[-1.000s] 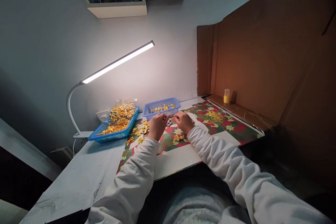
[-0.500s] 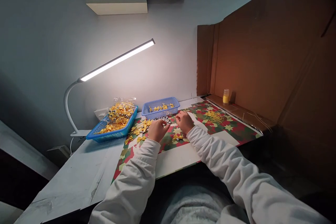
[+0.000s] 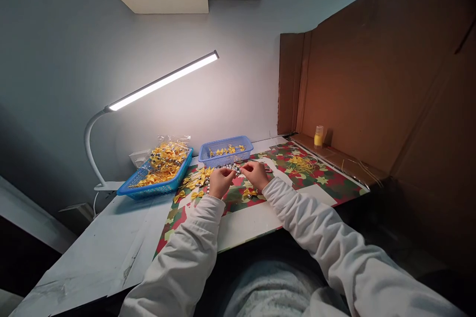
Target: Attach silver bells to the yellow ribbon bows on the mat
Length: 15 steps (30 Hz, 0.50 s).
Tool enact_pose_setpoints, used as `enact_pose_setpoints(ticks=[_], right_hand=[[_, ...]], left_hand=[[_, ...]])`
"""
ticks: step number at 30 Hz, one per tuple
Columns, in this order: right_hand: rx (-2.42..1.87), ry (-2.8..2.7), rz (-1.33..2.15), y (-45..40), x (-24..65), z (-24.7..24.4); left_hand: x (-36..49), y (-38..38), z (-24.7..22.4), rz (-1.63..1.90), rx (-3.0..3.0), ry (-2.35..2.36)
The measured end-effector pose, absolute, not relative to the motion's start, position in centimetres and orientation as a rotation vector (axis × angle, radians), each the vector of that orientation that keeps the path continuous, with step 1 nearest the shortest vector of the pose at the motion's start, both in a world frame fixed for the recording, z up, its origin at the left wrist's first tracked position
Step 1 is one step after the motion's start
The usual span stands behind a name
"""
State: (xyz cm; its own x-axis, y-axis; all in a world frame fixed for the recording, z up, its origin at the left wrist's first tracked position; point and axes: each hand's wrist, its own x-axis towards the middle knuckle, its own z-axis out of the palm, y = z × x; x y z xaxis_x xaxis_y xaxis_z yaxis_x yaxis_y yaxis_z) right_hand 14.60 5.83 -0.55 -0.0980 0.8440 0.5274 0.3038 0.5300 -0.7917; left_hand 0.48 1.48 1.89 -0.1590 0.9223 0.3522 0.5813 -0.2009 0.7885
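My left hand (image 3: pixel 220 182) is closed in a pinch over the patterned sheet, beside a pile of yellow bows (image 3: pixel 199 178). Close to its right, my right hand (image 3: pixel 255 175) also pinches, its fingertips near the left ones. Whatever lies between the fingertips is too small to make out. Silver bells (image 3: pixel 233 167) lie just behind both hands. A yellow bow with a bell (image 3: pixel 249 193) rests on the sheet in front of my right hand, and another yellow bow (image 3: pixel 197 195) lies left of my left hand.
A blue basket (image 3: pixel 178 184) heaped with yellow bows and bells stands at the left. Behind the hands is a smaller blue basket (image 3: pixel 225 159) with several bows. Yellow cords (image 3: pixel 302 164), a small bottle (image 3: pixel 319 137), a lit lamp (image 3: pixel 163 80) and a cardboard wall (image 3: pixel 372 79) are around.
My right hand has moved slightly left and down, and its fingertips are now closer to those of my left hand. The view has shifted a little.
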Motion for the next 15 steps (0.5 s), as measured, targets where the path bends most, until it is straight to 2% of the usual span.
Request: enact_pose_setpoints(ticks=[8,15], right_hand=[[-0.882,-1.460,0.950,6.04,14.50,-0.87],[-1.013,-1.753,0.501,6.02,15.23,-0.82]], left_hand=[[0.29,2.08,1.13,1.470,1.604,1.562],[0.42,1.60,1.57,1.529,1.562,1.577]])
